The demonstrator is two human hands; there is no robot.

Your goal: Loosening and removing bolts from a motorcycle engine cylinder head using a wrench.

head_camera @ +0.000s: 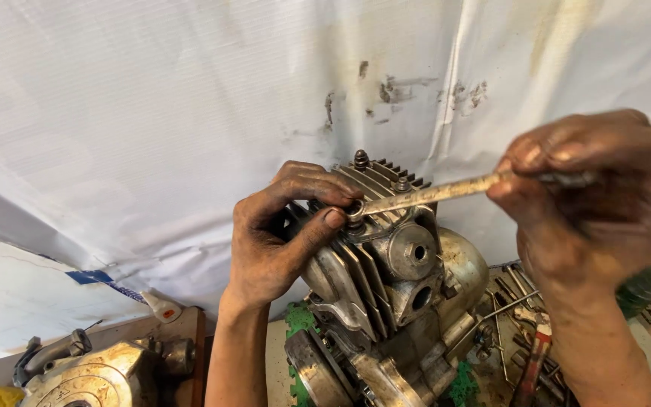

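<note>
White tarp [190, 113] fills most of the view, hung up as a backdrop behind the desk [276, 354] and smudged with a few greasy marks near the middle (looks like it's there to keep the wall clean).

In front of it sits the engine [386, 301], standing up on the desk with the finned cylinder head [374, 218] at the top, so the bolts up there are easy to reach. A second engine casing [92, 380] lies off at the lower left, well apart from the one being worked on, and a mess of loose tools [521, 324] including red-handled pliers [534, 362] is piled just right of the engine.

The right hand [597, 196] has its fingers pinched together around the far end of a long flat wrench [431, 194], held out at the tip, I'd guess for the leverage.

The left hand [280, 234] is wrapped over the fins, thumb and forefinger pressed around the wrench's ring end [356, 212] right where it sits on the head, probably steadying it on the fastener so it doesn't slip off.

Smallest bit: a little white tube with an orange mark [161, 307] resting by the tarp's edge.
</note>
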